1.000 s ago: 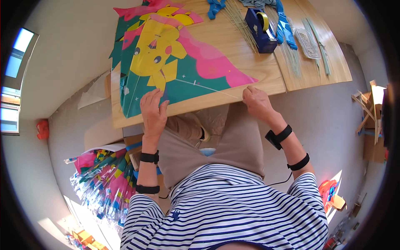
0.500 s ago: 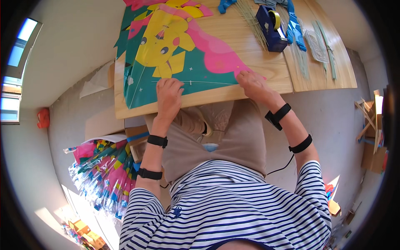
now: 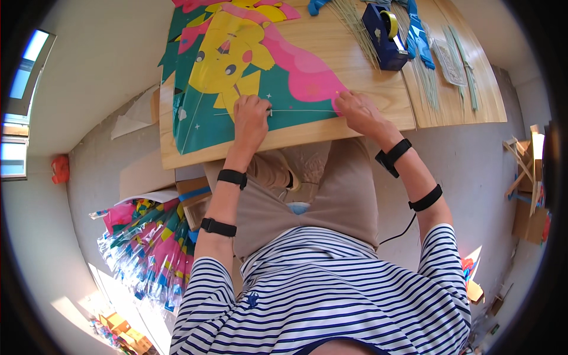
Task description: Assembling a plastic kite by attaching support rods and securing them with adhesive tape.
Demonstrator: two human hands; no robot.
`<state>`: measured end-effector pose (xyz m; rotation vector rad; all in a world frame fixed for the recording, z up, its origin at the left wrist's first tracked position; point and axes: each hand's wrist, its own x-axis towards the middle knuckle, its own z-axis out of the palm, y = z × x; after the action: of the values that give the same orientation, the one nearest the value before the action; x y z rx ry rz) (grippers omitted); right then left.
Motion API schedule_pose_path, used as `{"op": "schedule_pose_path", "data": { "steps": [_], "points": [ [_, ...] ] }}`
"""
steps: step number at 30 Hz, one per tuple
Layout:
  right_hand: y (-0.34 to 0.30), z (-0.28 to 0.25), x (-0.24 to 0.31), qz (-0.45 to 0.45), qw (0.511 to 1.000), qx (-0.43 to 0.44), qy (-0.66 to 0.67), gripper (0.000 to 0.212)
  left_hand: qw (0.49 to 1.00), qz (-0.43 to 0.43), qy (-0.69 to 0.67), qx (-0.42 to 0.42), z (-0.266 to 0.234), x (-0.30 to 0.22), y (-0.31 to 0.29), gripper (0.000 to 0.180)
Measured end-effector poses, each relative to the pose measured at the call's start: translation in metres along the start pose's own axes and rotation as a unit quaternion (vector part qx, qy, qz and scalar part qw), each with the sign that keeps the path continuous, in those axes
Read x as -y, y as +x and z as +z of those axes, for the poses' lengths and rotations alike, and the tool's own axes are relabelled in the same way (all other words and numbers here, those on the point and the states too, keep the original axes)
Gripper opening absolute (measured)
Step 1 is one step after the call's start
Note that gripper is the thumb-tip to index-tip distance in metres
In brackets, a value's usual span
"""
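A printed kite (image 3: 207, 130) in green, pink and yellow, with a cartoon figure, lies on the wooden table (image 3: 378, 97) in front of me. A thin pale rod (image 3: 305, 110) runs crosswise over its near part. My left hand (image 3: 251, 121) is closed on this rod beside a small fitting, its fingertips curled out of sight. At the kite's right corner, my right hand (image 3: 362, 112) pinches the rod's end together with the pink edge; the fingers hide the exact grip.
A dark blue tape dispenser (image 3: 384, 38) stands at the far right, among bundled thin rods (image 3: 355, 29), blue strips (image 3: 419, 41) and a clear plastic tray (image 3: 448, 62). More printed kites (image 3: 239, 3) lie at the back left. Plastic-wrapped kites (image 3: 145, 248) are piled low at my left.
My left hand has moved right and slightly away from me along the rod, to the small fitting. The right hand has stayed at the corner, shifting only slightly.
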<state>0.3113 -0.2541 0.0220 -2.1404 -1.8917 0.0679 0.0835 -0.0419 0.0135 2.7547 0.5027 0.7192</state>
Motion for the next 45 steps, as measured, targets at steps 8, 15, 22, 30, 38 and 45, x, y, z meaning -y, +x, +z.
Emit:
{"op": "schedule_pose_path", "data": {
  "steps": [8, 15, 22, 30, 38, 45],
  "points": [
    [0.004, 0.002, -0.006, 0.017, 0.997, -0.042, -0.063, 0.018, 1.0, 0.005, 0.014, 0.01, 0.009, 0.007, 0.009, 0.009],
    [0.006, -0.01, -0.004, -0.009, 0.98, -0.15, -0.128, 0.012, 1.0, 0.004, -0.028, 0.002, 0.005, -0.003, 0.018, 0.006],
    [-0.023, 0.011, -0.007, 0.043, 0.981, -0.157, -0.108, 0.013, 0.997, 0.071, 0.009, -0.028, 0.011, -0.026, -0.005, 0.006],
    [-0.035, 0.026, 0.059, 0.059, 0.977, -0.203, -0.02, 0.026, 0.998, 0.045, -0.016, -0.045, 0.013, -0.028, -0.01, 0.006],
    [-0.027, 0.046, 0.096, 0.064, 0.981, -0.184, -0.012, 0.034, 0.999, 0.037, 0.007, -0.023, 0.023, -0.029, -0.012, 0.009],
    [-0.031, 0.048, 0.1, 0.082, 0.986, -0.145, -0.023, 0.046, 0.998, 0.06, 0.015, -0.015, 0.024, -0.027, -0.011, 0.008]
  ]
}}
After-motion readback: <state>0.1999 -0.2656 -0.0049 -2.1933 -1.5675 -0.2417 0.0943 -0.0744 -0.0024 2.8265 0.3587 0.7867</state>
